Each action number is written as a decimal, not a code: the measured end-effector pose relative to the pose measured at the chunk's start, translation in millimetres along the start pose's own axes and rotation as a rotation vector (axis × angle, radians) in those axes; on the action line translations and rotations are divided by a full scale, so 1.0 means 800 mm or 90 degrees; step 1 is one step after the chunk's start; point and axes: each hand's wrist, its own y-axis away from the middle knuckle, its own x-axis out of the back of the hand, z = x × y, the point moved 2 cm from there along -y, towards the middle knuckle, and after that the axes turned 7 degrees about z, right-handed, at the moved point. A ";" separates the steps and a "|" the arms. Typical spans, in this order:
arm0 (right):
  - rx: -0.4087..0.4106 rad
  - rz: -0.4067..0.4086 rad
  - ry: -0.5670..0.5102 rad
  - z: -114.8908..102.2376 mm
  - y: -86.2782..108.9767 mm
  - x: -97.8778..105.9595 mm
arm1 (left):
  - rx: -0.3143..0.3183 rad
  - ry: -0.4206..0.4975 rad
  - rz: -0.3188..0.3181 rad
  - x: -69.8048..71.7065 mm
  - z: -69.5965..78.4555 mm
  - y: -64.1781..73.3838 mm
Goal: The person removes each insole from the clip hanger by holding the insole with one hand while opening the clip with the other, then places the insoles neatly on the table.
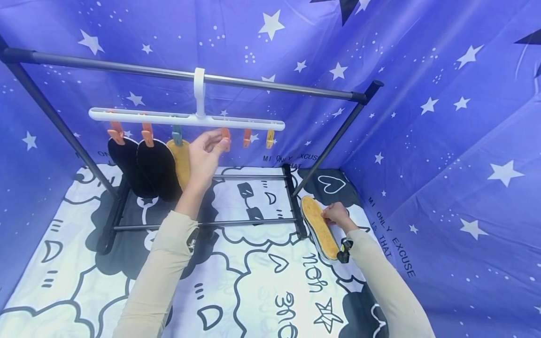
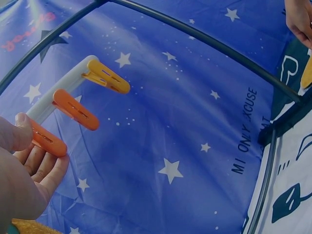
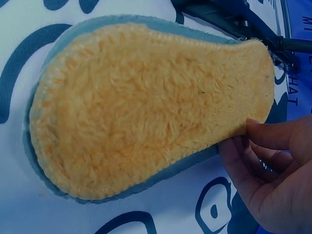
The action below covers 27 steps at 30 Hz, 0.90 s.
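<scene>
With thumb and fingers, my left hand [image 1: 207,155] pinches an orange clip [image 2: 48,140] on the white clip hanger [image 1: 148,116]. Another orange clip [image 2: 75,109] and a yellow clip [image 2: 108,77] hang beyond it with nothing in them. Left of that hand, two black insoles [image 1: 158,169] hang from orange clips [image 1: 147,136], and a yellow insole [image 1: 179,162] from a green clip [image 1: 177,135], partly hidden by the hand. Low on the right, my right hand [image 1: 336,215] pinches the edge of a fuzzy yellow insole [image 3: 146,107]. A grey-blue layer [image 3: 195,155] shows beneath it; whether it is separate I cannot tell.
The hanger hooks over the top bar [image 1: 274,86] of a dark metal rack. Its right foot [image 1: 294,206] stands close to the insole on the right. A patterned black and white cloth [image 1: 253,281] lies below, and blue star-printed sheets [image 1: 422,117] enclose the space.
</scene>
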 end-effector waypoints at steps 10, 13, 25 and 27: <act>0.008 0.011 -0.007 0.000 -0.001 -0.002 | 0.002 -0.001 -0.004 0.000 0.001 0.002; 0.015 0.018 -0.012 0.000 -0.001 -0.002 | 0.003 -0.006 -0.005 0.001 0.001 0.001; 0.006 0.037 -0.032 0.003 -0.003 -0.004 | -0.011 0.002 -0.011 -0.001 0.003 0.006; -0.002 0.040 -0.041 0.004 -0.003 -0.004 | -0.012 0.000 -0.011 -0.001 0.003 0.007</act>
